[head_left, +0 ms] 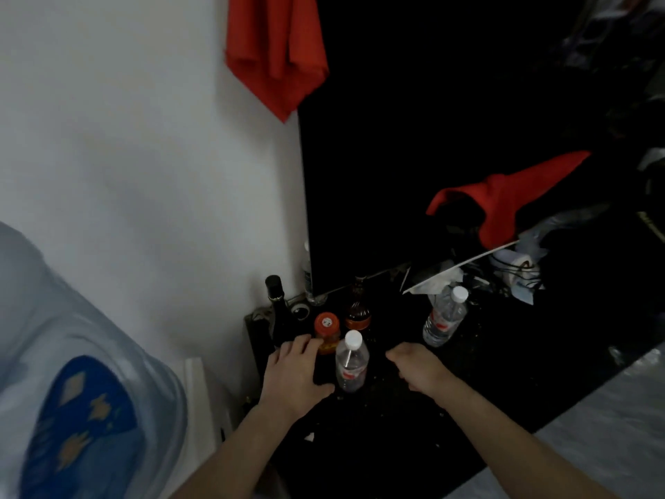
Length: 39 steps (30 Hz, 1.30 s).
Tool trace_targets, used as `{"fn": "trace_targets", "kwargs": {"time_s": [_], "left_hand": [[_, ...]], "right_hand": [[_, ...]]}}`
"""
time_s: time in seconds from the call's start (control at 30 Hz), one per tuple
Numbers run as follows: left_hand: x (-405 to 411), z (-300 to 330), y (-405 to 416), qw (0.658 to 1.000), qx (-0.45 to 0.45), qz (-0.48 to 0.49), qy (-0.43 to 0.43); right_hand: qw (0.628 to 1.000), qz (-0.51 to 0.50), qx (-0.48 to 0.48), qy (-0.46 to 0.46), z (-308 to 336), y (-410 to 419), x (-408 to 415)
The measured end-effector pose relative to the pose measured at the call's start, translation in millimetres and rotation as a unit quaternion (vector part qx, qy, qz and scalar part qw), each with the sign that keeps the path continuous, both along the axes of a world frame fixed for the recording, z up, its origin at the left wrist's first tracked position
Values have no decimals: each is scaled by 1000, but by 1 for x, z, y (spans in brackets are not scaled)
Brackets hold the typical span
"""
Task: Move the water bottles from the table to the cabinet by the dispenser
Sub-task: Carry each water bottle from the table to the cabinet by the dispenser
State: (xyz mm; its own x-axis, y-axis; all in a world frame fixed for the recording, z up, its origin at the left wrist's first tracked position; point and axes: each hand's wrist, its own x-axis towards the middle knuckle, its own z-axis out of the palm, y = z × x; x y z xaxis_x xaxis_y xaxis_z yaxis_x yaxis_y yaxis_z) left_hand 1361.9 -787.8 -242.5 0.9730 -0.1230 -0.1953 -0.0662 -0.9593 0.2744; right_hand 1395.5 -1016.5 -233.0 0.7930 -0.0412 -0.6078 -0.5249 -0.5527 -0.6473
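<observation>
A clear water bottle (352,361) with a white cap and red label stands upright on the black cabinet top (485,383), between my two hands. My left hand (295,376) rests just left of it, fingers spread, its thumb close to the bottle's base. My right hand (417,365) hovers to the bottle's right, fingers curled loosely, holding nothing. A second clear water bottle (445,316) with a white cap stands farther back on the right. The large blue-labelled dispenser jug (72,372) fills the lower left.
Behind the near bottle stand an orange-capped bottle (326,331), a small brown bottle (358,311) and a dark wine bottle (277,307). A black screen (431,156) rises at the back with red cloths (277,55) draped on it. Clutter (518,271) lies at the right.
</observation>
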Motion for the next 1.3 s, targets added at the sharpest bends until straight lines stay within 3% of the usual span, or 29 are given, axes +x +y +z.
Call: {"fn": "trace_targets", "kwargs": {"time_s": [0.1,0.37,0.6,1.0,1.3], "left_hand": [[-15,25,6,999,22,-7,-33],[-58,80,15,994,66,-26,-88],[-112,110,22,985,65,-24,-159],[-229,136,56,983,121,-18,-137],[-282,168,84,975,125,72,-167]], "right_hand": [[981,118,-125,-89,19,1,-20],[906,207,-280,-242,81,15,-71],[879,211,-320,-284,115,33,-139],[867,219,-317,-317,142,73,-252],[845,274,-303,-346,178,106,-276]]}}
